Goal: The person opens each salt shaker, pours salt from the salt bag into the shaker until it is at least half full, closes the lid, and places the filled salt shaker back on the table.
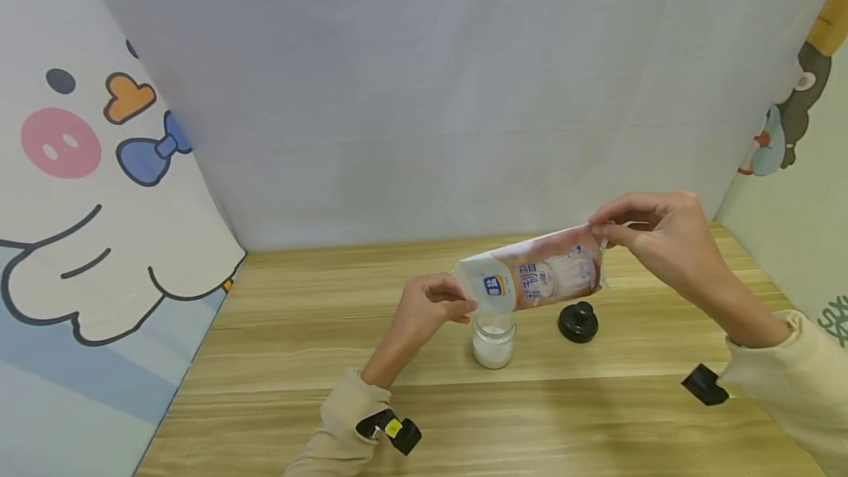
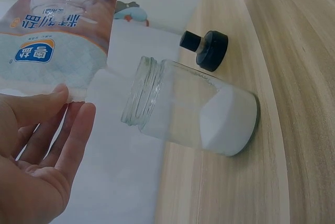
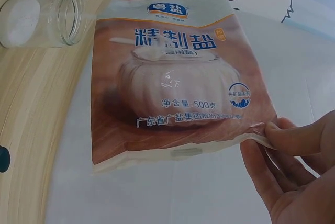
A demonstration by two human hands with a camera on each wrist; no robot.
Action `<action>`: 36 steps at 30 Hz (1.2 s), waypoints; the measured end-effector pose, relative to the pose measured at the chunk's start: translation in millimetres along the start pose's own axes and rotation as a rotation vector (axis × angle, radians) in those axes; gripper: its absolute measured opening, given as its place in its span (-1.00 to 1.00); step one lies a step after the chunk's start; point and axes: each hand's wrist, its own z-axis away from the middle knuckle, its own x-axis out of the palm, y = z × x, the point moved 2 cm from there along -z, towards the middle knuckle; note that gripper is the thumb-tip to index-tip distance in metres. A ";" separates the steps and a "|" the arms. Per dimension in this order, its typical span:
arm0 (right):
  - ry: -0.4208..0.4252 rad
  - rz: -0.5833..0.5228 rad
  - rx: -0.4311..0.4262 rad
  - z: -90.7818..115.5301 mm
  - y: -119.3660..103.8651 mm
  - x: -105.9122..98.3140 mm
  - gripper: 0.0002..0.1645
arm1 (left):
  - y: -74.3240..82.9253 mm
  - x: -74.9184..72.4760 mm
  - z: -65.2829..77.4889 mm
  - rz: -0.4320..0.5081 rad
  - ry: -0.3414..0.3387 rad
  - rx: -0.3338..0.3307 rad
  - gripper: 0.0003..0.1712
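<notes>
A salt bag [image 1: 553,271], brown and pale blue with printed lettering, is held tilted above the table. My right hand [image 1: 676,241] pinches its raised bottom corner between thumb and fingers. At the lower, pale end, my left hand [image 1: 424,315] pinches the bag's edge. Just beneath that end stands a glass jar [image 1: 493,350], upright and partly filled with white salt [image 2: 227,122]. In the right wrist view, a faint white stream runs between the bag's corner and the jar's mouth. The inside of the bag is hidden.
A black knobbed lid [image 1: 578,322] lies on the wooden table [image 1: 298,359], to the right of the jar. Behind the table hangs a plain pale cloth [image 1: 424,131]. Cartoon-printed panels [image 1: 99,241] stand at both sides.
</notes>
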 end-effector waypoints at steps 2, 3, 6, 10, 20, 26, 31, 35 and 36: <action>0.000 -0.002 0.000 0.1 -0.2 -0.1 -0.91 | 0.1 0.1 0.1 0.000 0.000 0.000 -0.86; 0.000 -0.003 -0.001 0.2 -0.3 -0.1 -0.91 | 0.3 0.1 0.2 0.000 0.000 0.001 -0.86; -0.004 -0.001 -0.003 0.3 -0.5 -0.5 -0.91 | 0.6 0.4 0.2 0.002 -0.001 0.001 -0.86; -0.010 0.009 -0.011 0.5 -1.1 -1.7 -0.93 | 0.4 1.1 -0.6 0.002 -0.005 0.004 -0.87; 0.006 0.010 0.009 0.4 -2.4 -1.5 -0.91 | 0.0 1.4 -1.4 -0.002 -0.003 0.011 -0.87; 0.009 -0.003 -0.001 0.4 -2.2 -0.5 -0.91 | 0.8 0.7 -0.2 -0.004 0.000 0.009 -0.86; 0.008 -0.008 -0.008 0.5 -2.0 0.5 -0.91 | 0.3 0.7 0.1 0.000 0.003 0.010 -0.87; 0.003 0.005 -0.019 0.2 -1.9 0.7 -0.91 | 0.2 1.2 0.4 0.012 0.002 0.003 -0.87; 0.002 0.005 -0.020 0.1 -1.8 0.7 -0.92 | 0.1 1.3 0.5 0.014 0.003 0.002 -0.87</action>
